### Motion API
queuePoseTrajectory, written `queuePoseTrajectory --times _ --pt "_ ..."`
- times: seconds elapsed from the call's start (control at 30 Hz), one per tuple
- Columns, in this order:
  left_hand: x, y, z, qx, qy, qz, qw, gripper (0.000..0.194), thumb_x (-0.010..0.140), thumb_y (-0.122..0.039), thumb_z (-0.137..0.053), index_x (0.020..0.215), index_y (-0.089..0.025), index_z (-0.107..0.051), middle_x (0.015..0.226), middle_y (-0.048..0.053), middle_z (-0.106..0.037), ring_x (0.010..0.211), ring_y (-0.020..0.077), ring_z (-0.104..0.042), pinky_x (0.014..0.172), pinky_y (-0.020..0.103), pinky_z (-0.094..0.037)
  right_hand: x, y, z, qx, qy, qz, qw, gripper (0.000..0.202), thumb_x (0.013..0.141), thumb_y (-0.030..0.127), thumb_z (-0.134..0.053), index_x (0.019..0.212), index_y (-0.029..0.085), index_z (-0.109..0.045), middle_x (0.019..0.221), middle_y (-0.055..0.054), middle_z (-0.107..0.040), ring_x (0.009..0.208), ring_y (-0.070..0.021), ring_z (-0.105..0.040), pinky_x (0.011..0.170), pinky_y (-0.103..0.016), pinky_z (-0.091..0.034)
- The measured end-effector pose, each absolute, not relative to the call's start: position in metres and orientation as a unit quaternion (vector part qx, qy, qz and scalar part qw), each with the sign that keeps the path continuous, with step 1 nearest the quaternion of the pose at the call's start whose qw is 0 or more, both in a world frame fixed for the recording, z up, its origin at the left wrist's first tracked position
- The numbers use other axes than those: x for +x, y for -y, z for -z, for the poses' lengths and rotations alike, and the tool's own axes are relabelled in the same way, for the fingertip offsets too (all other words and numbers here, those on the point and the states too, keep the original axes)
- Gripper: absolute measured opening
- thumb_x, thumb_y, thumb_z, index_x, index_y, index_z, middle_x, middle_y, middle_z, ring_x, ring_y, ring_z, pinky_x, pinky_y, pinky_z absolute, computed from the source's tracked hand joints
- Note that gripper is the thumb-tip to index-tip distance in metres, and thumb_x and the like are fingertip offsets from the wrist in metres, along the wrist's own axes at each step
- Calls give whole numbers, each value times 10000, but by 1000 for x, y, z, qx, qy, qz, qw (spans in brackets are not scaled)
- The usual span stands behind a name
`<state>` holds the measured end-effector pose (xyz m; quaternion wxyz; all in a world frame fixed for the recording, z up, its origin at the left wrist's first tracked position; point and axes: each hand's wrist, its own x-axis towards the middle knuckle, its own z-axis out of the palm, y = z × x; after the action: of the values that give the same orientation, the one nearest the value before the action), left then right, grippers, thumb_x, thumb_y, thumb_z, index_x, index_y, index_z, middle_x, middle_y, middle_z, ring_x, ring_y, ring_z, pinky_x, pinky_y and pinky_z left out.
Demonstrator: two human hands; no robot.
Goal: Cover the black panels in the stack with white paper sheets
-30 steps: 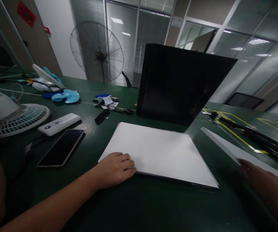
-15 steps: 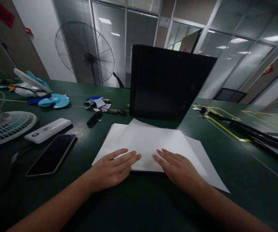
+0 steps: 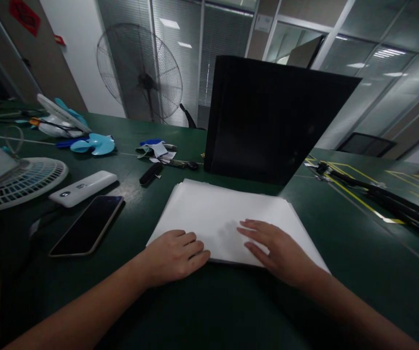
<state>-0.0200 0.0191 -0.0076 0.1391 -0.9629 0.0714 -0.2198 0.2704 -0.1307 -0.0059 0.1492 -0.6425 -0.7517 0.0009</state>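
Glass partitions (image 3: 220, 48) and a standing fan (image 3: 146, 82) form the background above a green table (image 3: 238, 318). We locate the stack of white paper (image 3: 209, 206) at the centre of the frame, lying flat in front of a tilted black panel (image 3: 268, 121). We note that both hands are apart from each other. At the stack's near left corner rests the left hand (image 3: 176, 255), fingers bent; we cannot tell whether it pinches the sheets. Over the near right part we find the right hand (image 3: 273, 248), palm down, fingers spread, gripping nothing; contact with the top sheet is unclear. Left of centre we identify a phone (image 3: 87, 226) just beside a white oblong device (image 3: 83, 188).
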Motion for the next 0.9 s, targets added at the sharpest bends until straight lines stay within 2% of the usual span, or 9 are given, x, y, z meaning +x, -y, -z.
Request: queuePoseTrajectory --times 0.07,0.13,0.23,0.37,0.43,0.5,0.73,0.8,0.9 --pt "-20 -20 9 -963 -75 221 133 140 1011 -147 -543 1095 -156 -655 929 56 -715 797 193 -658 640 315 -534 317 118 8 -694 695 11 187 413 1015 450 -492 1393 350 -623 1433 2 -601 1343 -240 -546 1179 -534 -415" --pt "-20 -20 11 -964 -73 222 128 128 1002 -149 -561 1082 -160 -660 937 54 -710 805 197 -654 649 320 -540 368 103 12 -736 643 23 208 424 999 457 -486 1335 278 -671 1382 -61 -636 1305 -279 -574 1176 -569 -397" --pt "-19 -21 13 -971 -44 213 104 147 956 -161 -625 1098 -174 -661 944 47 -699 811 207 -647 667 344 -556 434 88 23 -764 603 11 229 472 935 472 -532 1292 207 -689 1323 -118 -668 1242 -306 -620 1132 -540 -447" --pt "-19 -26 16 -976 8 215 21 366 793 -205 -796 1134 -205 -663 1074 61 -693 989 252 -658 872 441 -578 478 86 44 -763 592 -30 258 536 864 549 -586 1268 212 -693 1280 -99 -695 1184 -295 -656 1070 -463 -509" --pt "-19 -28 19 -974 28 224 -2 386 762 -208 -821 1119 -216 -672 1188 76 -686 1142 286 -638 1004 499 -537 486 89 54 -762 585 -35 274 576 857 598 -583 1273 215 -688 1299 -104 -683 1188 -303 -650 1084 -474 -492" --pt "-20 -29 23 -975 46 218 -10 363 766 -214 -816 1101 -216 -678 1300 88 -668 1243 308 -613 1055 521 -516 490 90 61 -764 576 -36 287 608 848 640 -582 1267 213 -689 1299 -117 -677 1185 -318 -643 1092 -500 -475" --pt "-21 -29 26 -984 74 162 6 317 813 -244 -780 1117 -212 -697 1267 65 -730 1193 305 -687 906 452 -618 498 86 68 -762 577 -34 292 534 851 650 -592 1147 229 -737 1242 -112 -672 1138 -304 -640 1094 -488 -465" --pt "-21 -29 19 -986 71 151 -2 301 848 -362 -783 1101 -213 -718 1253 69 -737 1181 298 -694 879 429 -623 498 86 69 -764 575 -27 292 527 860 652 -583 1143 234 -735 1234 -114 -671 1136 -304 -637 1088 -492 -469" --pt "-23 -30 8 -991 59 117 -39 541 795 -669 -760 1099 -222 -741 1243 88 -737 1156 312 -698 850 433 -625 496 87 69 -763 576 -23 292 518 867 655 -577 1149 250 -730 1233 -113 -673 1132 -300 -637 1076 -484 -478"
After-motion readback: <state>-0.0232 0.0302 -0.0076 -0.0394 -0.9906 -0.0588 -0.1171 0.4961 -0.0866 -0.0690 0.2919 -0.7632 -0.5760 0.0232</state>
